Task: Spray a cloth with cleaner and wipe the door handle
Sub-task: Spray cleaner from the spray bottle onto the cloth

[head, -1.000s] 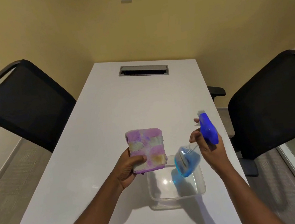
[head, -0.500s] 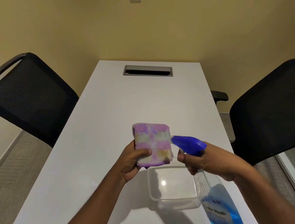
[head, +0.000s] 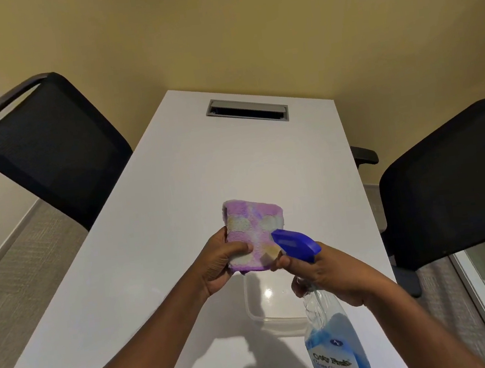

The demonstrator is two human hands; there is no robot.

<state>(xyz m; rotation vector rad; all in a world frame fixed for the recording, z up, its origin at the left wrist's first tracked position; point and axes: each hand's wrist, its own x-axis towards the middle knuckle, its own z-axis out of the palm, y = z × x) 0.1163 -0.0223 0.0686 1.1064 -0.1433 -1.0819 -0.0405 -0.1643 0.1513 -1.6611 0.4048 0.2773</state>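
The folded cloth (head: 255, 233) is pinched by the left grip (head: 220, 261); the spray bottle (head: 328, 320) is clasped by the right grip (head: 322, 272), nozzle at the cloth.

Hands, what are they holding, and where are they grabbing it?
The left hand pinches the folded purple cloth by its lower left edge. The right hand grips the spray bottle around its neck.

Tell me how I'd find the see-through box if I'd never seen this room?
Start at the long white table between the two black chairs. Near its close end, just below the two hands, one with a purple cloth and one with a spray bottle, sits the clear plastic container. It is the only thing resting on the table, and it looks empty.
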